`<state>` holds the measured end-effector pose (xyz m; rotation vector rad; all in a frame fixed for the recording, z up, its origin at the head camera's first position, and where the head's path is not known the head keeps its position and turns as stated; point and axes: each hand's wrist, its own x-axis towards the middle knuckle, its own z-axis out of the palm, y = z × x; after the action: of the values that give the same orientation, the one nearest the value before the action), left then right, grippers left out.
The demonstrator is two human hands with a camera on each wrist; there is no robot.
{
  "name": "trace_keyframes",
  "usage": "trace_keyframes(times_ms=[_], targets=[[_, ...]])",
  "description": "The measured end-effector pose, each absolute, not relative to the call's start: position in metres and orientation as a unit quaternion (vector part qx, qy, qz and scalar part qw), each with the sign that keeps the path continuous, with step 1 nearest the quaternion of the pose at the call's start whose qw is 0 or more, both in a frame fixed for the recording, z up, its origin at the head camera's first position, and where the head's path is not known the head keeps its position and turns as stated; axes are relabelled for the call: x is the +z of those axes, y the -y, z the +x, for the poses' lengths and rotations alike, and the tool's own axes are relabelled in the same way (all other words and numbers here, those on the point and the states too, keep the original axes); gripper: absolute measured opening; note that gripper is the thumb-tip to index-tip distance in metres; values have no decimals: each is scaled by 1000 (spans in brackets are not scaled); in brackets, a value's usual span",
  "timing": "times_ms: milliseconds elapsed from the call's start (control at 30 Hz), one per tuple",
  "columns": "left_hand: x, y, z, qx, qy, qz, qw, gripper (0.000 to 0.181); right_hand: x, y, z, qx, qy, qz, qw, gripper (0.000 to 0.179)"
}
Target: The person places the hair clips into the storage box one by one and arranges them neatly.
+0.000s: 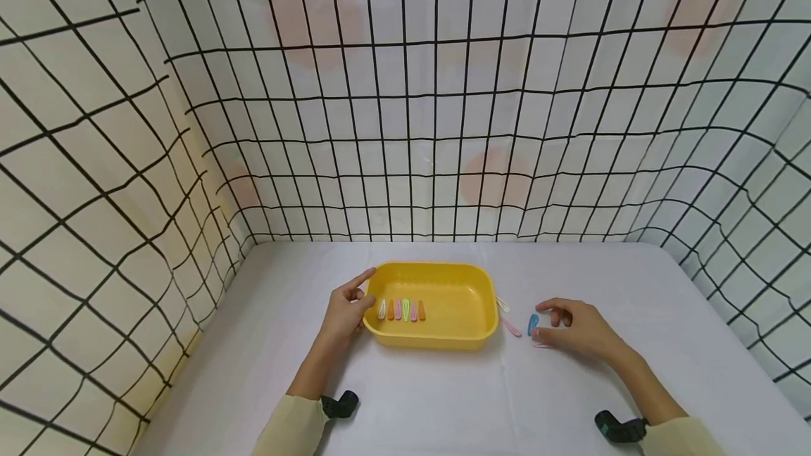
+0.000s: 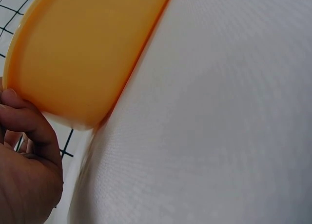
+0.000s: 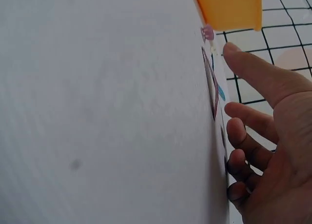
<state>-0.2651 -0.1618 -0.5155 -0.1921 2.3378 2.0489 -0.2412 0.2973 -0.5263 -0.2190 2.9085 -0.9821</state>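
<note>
A yellow plastic tray [image 1: 456,342] stands on the table, with several snap hair clips [image 1: 405,309] in white, orange, pink and green lined up in its left part. My left hand [image 1: 344,312] grips the tray's left rim, thumb over the edge; in the left wrist view the fingers [image 2: 29,119] meet the tray's corner. On the right, my right hand [image 1: 579,329] hovers with thumb and index finger spread around a blue hair clip [image 1: 533,321]. In the right wrist view nothing is between those fingertips. A pink hair clip [image 1: 541,345] lies partly hidden beneath the thumb.
Between the tray and my right hand lie another pink hair clip [image 1: 510,327] and a pale one [image 1: 503,305] close by the tray's right wall. A black wire grid [image 1: 434,139] rises behind the white table [image 1: 443,400] and along both sides.
</note>
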Motion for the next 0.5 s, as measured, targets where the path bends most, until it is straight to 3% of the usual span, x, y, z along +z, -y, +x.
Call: trace_keyframes(times_ms=[167,500], targets=[[-515,162,-265,656,-752,-64,16,60,-528,-291,-237,-303,-950,-76,26,64],[-516,162,-266,656,-752,-63,15,60,-529,-284,-231,-301,-951,-76,-14,57]])
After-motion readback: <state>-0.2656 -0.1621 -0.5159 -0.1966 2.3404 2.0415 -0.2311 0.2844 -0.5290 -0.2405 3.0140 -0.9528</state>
